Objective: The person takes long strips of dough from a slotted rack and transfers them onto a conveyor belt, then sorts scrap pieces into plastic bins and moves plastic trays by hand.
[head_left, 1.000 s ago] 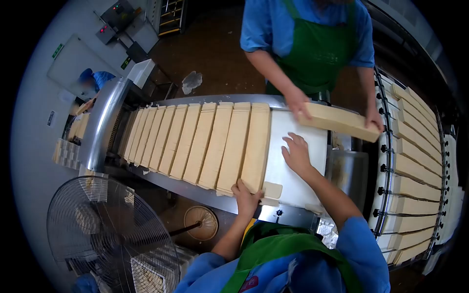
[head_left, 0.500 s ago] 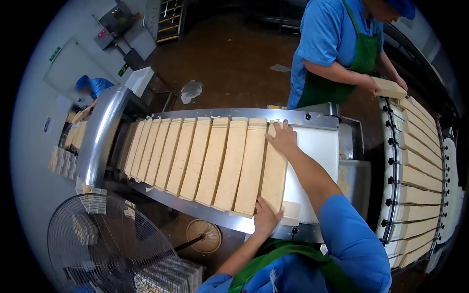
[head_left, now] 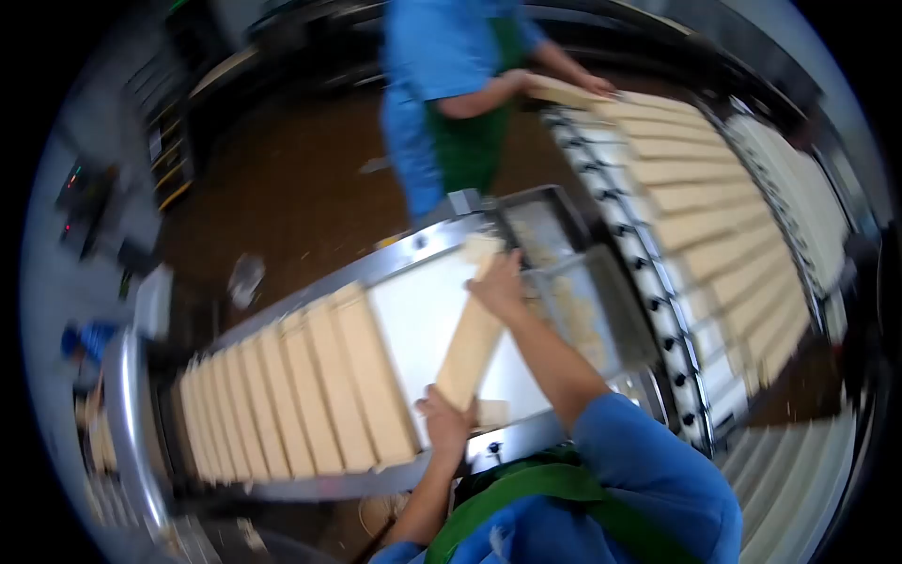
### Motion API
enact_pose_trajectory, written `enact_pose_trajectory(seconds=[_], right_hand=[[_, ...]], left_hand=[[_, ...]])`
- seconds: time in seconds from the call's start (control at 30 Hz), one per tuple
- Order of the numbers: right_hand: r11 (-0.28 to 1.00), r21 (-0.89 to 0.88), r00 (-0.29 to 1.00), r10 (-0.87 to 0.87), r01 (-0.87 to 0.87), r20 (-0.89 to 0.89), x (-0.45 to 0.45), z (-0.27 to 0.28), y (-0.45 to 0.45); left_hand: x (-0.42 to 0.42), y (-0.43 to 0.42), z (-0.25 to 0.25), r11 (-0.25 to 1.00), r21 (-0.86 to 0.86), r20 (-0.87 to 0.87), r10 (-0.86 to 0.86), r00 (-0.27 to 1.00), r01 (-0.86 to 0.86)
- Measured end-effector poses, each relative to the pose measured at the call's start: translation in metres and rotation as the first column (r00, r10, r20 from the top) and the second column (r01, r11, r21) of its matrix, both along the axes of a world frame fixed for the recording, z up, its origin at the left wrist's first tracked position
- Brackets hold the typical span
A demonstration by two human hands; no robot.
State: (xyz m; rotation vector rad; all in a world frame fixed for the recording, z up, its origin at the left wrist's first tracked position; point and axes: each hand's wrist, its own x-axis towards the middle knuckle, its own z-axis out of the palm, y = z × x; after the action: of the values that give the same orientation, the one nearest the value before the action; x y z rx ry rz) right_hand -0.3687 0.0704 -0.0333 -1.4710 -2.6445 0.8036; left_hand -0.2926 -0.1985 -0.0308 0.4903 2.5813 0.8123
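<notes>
1. Both hands are on one long pale slab (head_left: 468,353), left hand (head_left: 444,425) at the near end, right hand (head_left: 500,282) at the far end, fingers closed round it
2. It's angled across the white surface (head_left: 409,305), apart from the row of slabs (head_left: 310,376); can't tell if it's lifted
3. My guess: fairly heavy, softish, might sag or crack, so support both ends and don't pinch; can't tell if it's slippery
</notes>
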Motion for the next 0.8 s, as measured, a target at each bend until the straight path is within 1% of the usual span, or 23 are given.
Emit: enact_pose_trajectory(seconds=[0.03, 0.07, 0.1, 0.13, 0.17, 0.2, 0.23, 0.3, 0.33, 0.37, 0.4, 0.43, 0.47, 0.5, 0.53, 0.57, 0.6, 0.63, 0.67, 0.7, 0.73, 0.77, 0.8], right_hand=[[0.983, -0.12, 0.974, -0.159, 0.14, -0.164, 0.026, 0.032, -0.001], [0.967, -0.119, 0.946, -0.244, 0.223, -0.211, 0.046, 0.036, 0.01], [0.95, -0.172, 0.872, -0.307, 0.26, -0.382, 0.074, 0.039, 0.023], [0.909, -0.201, 0.831, -0.415, 0.365, -0.371, 0.102, 0.058, 0.032], [0.893, -0.101, 0.799, -0.44, 0.439, -0.411, 0.132, 0.056, 0.044], [0.856, -0.11, 0.726, -0.491, 0.506, -0.482, 0.17, 0.068, 0.057], [0.822, -0.121, 0.654, -0.522, 0.556, -0.548, 0.208, 0.08, 0.065], [0.746, -0.083, 0.566, -0.568, 0.661, -0.597, 0.293, 0.091, 0.083], [0.681, -0.098, 0.527, -0.643, 0.726, -0.556, 0.335, 0.096, 0.093], [0.612, -0.113, 0.482, -0.711, 0.783, -0.512, 0.379, 0.099, 0.1], [0.549, 0.035, 0.482, -0.699, 0.835, -0.528, 0.427, 0.08, 0.11], [0.499, -0.018, 0.431, -0.766, 0.867, -0.476, 0.474, 0.075, 0.118], [0.475, -0.14, 0.383, -0.824, 0.869, -0.417, 0.514, 0.085, 0.115], [0.416, -0.108, 0.343, -0.849, 0.903, -0.401, 0.541, 0.096, 0.105], [0.433, -0.094, 0.371, -0.849, 0.896, -0.377, 0.577, 0.091, 0.106], [0.453, -0.19, 0.364, -0.855, 0.871, -0.369, 0.605, 0.088, 0.104], [0.468, -0.14, 0.423, -0.867, 0.872, -0.266, 0.619, 0.094, 0.096], [0.489, -0.094, 0.472, -0.868, 0.867, -0.157, 0.629, 0.101, 0.091], [0.482, -0.095, 0.464, -0.871, 0.871, -0.16, 0.637, 0.1, 0.095], [0.56, -0.047, 0.559, -0.828, 0.827, -0.044, 0.644, 0.098, 0.099], [0.637, -0.013, 0.636, -0.768, 0.771, 0.079, 0.651, 0.098, 0.101], [0.63, -0.016, 0.63, -0.773, 0.776, 0.077, 0.655, 0.097, 0.106], [0.645, -0.008, 0.641, -0.759, 0.764, 0.117, 0.654, 0.096, 0.112]], left_hand=[[0.002, 0.008, 0.007, 0.998, 0.061, -0.032, -0.014, 0.999, 0.016], [0.006, 0.018, 0.012, 0.992, 0.112, -0.115, -0.045, 0.992, 0.058], [0.012, 0.03, 0.017, 0.981, 0.164, -0.193, -0.069, 0.979, 0.102], [0.02, 0.044, 0.02, 0.965, 0.229, -0.198, -0.084, 0.977, 0.13], [0.028, 0.057, 0.023, 0.945, 0.293, -0.198, -0.086, 0.976, 0.143], [0.037, 0.071, 0.029, 0.911, 0.363, -0.185, -0.136, 0.973, 0.196], [0.05, 0.086, 0.037, 0.896, 0.367, -0.181, -0.194, 0.964, 0.249], [0.074, 0.114, 0.05, 0.786, 0.37, -0.344, -0.38, 0.859, 0.496], [0.087, 0.124, 0.051, 0.699, 0.359, -0.429, -0.464, 0.775, 0.618], [0.103, 0.135, 0.047, 0.615, 0.38, -0.463, -0.521, 0.718, 0.691], [0.118, 0.144, 0.048, 0.469, 0.313, -0.628, -0.55, 0.551, 0.826], [0.135, 0.156, 0.048, 0.32, 0.212, -0.766, -0.532, 0.361, 0.923], [0.153, 0.168, 0.044, 0.172, 0.229, -0.843, -0.457, 0.284, 0.958], [0.171, 0.176, 0.043, 0.024, 0.225, -0.906, -0.364, 0.219, 0.974], [0.189, 0.178, 0.049, 0.063, 0.318, -0.489, -0.844, 0.221, 0.946], [0.203, 0.181, 0.052, 0.079, 0.36, -0.189, -0.97, 0.155, 0.93], [0.216, 0.183, 0.056, 0.145, 0.355, 0.122, -0.987, 0.108, 0.924], [0.225, 0.187, 0.057, -0.258, 0.332, -0.347, -0.928, -0.136, 0.907], [0.237, 0.189, 0.054, -0.451, 0.244, -0.55, -0.794, -0.26, 0.858], [0.249, 0.191, 0.051, -0.598, 0.127, -0.727, -0.599, -0.336, 0.791], [0.263, 0.19, 0.043, -0.632, 0.158, -0.798, -0.535, -0.279, 0.759], [0.274, 0.19, 0.034, -0.666, 0.184, -0.858, -0.468, -0.213, 0.723], [0.279, 0.191, 0.044, -0.649, 0.202, -0.871, -0.461, -0.168, 0.734]])
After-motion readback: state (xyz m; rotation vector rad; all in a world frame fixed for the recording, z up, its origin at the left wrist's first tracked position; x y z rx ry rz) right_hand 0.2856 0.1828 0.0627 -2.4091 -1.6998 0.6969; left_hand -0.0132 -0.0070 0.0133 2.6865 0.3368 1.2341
